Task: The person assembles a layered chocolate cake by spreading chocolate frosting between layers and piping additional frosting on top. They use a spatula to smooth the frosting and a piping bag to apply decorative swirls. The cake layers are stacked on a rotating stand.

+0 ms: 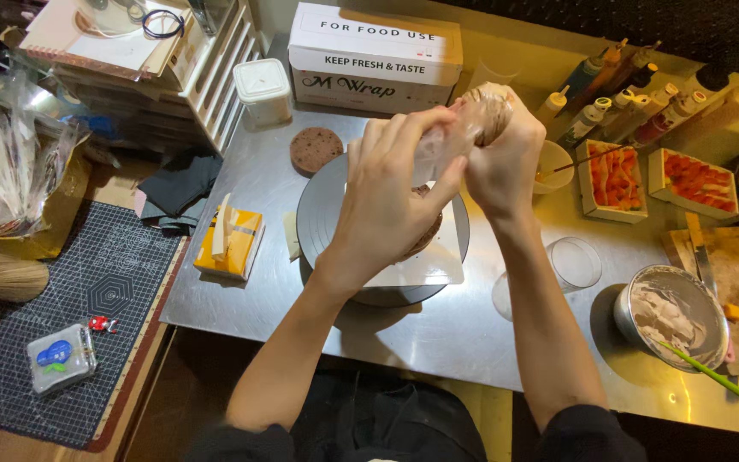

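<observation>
Both hands grip 1 piping bag [464, 128] of brown cream: right hand [506, 158] closed around the twisted top, left hand [387, 192] pinching lower, steadying it above the turntable [327, 214] and cake layer [429, 235].

Tissue box [230, 244] left of turntable [327, 214], bowl [673, 315] right

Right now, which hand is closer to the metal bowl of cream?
Right. The right hand grips the piping bag on the side toward the metal bowl; the left hand is farther, over the turntable.
</observation>
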